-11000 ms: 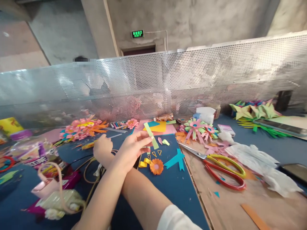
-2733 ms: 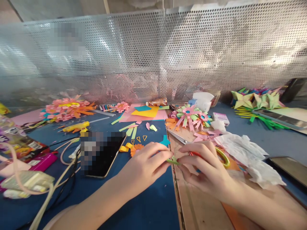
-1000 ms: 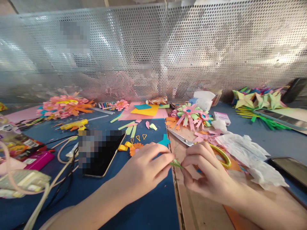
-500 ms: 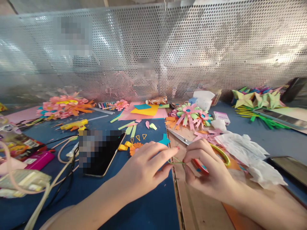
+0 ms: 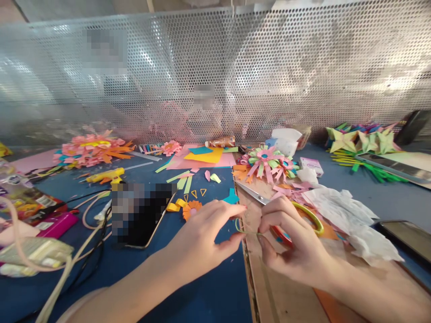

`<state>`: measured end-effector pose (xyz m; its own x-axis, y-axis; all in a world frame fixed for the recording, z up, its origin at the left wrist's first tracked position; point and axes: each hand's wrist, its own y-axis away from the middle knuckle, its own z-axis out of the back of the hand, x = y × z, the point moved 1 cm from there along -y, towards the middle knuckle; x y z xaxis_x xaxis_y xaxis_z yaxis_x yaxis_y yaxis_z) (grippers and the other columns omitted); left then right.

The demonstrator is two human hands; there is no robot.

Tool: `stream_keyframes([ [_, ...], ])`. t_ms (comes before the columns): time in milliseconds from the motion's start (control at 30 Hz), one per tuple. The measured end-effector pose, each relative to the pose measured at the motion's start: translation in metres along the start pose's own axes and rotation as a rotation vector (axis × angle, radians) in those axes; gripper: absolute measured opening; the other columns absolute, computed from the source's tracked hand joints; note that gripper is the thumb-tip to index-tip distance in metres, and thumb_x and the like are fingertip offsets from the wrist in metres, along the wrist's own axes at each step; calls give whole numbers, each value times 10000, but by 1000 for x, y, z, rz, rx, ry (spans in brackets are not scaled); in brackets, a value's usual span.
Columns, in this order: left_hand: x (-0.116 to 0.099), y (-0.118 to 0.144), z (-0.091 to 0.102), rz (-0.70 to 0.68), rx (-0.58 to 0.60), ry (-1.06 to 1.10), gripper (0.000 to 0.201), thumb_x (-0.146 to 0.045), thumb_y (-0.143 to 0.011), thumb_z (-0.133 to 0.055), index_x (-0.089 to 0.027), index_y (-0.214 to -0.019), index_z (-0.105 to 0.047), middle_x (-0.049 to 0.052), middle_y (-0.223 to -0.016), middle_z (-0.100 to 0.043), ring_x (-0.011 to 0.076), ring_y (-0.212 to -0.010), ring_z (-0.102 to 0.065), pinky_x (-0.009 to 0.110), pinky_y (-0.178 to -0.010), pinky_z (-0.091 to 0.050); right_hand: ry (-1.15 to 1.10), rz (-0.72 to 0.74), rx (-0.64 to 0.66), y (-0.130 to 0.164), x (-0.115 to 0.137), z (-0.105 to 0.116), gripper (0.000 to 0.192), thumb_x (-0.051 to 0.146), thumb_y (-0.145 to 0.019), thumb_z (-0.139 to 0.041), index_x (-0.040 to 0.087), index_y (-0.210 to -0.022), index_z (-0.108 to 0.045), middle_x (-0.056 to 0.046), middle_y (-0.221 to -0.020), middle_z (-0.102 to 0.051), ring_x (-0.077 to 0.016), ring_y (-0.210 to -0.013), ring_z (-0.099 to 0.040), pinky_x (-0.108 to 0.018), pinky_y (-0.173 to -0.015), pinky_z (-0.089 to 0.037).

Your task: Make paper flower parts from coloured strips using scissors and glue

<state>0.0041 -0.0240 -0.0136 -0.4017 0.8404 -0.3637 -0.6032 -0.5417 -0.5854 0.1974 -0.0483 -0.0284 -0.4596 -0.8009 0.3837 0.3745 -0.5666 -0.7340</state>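
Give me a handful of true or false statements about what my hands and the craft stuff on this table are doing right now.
1. Both hands, left hand and right hand, pinch a thin green paper strip. True.
2. The scissors are held open in the air. False: they lie on the board behind the right hand.
3. The yellow glue gun lies left of the phone. True.
4. The orange paper flower sits on the phone. False: it lies beside it.

left hand [image 5: 202,235], right hand [image 5: 291,244], pinching green strip [image 5: 244,231]

A thin green paper strip [image 5: 243,229], curled into a loop, sits pinched over the cardboard's edge.
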Motion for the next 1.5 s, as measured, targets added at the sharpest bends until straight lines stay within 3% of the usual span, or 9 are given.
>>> stream_keyframes([
  [300,1,0,-1,0,-3,13,365,-150,-785,-621,-193,-1127,-500,25,-995,-647,139,-920,-597,271,-831,-494,12,2,-16,-2,0,0,208,11,-700,-553,148,-843,-492,-33,-827,-460,-138,-770,-455,-278,-635,-405],
  [400,-1,0,3,21,-9,34,452,-319,-768,-658,-197,-1164,-476,32,-960,-649,150,-865,-607,283,-788,-501,21,16,-33,-3,5,3,210,4,-698,-545,153,-836,-492,-36,-825,-467,-143,-767,-465,-287,-635,-413],
  [500,-1,3,7,22,-40,128,562,-564,-798,-513,-202,-1221,-437,55,-952,-637,177,-848,-609,312,-753,-499,31,95,-42,1,12,7,222,-7,-668,-550,146,-824,-510,-42,-800,-477,-156,-746,-472,-300,-613,-417],
  [567,1,5,8,-21,-86,204,608,-630,-812,-407,-201,-1242,-422,71,-941,-623,196,-840,-605,337,-744,-488,55,185,-67,5,16,8,229,-8,-644,-561,140,-815,-527,-46,-775,-488,-163,-717,-472,-307,-588,-411],
  [633,3,8,8,-85,-77,245,647,-652,-785,-420,-204,-1251,-414,79,-933,-614,214,-828,-598,359,-743,-477,94,261,-107,8,19,9,225,5,-638,-582,137,-816,-543,-50,-759,-505,-164,-684,-473,-308,-565,-401],
  [767,6,12,8,-191,5,253,708,-636,-705,-560,-227,-1261,-400,75,-918,-612,231,-817,-590,379,-746,-476,133,300,-166,12,19,7,205,32,-642,-617,130,-811,-555,-56,-752,-519,-167,-669,-488,-308,-550,-397],
  [1100,-2,12,8,-326,-11,99,578,-378,-702,-691,-167,-1167,-419,43,-807,-628,169,-707,-592,302,-658,-481,38,200,-172,15,21,1,247,-3,-640,-588,159,-816,-523,-38,-746,-481,-156,-671,-477,-295,-560,-400],
  [1267,-9,11,9,-306,-53,51,509,-296,-665,-750,-195,-1060,-446,-12,-691,-619,130,-603,-582,269,-595,-480,35,205,-131,14,22,3,246,19,-659,-609,171,-830,-519,-31,-743,-493,-155,-660,-483,-293,-560,-407],
  [1500,-12,10,10,-273,-121,-38,403,-300,-699,-725,-200,-997,-472,-34,-633,-629,119,-576,-609,243,-581,-490,-9,175,-190,18,24,1,176,34,-720,-576,173,-819,-532,-30,-739,-510,-159,-675,-519,-308,-595,-427],
])
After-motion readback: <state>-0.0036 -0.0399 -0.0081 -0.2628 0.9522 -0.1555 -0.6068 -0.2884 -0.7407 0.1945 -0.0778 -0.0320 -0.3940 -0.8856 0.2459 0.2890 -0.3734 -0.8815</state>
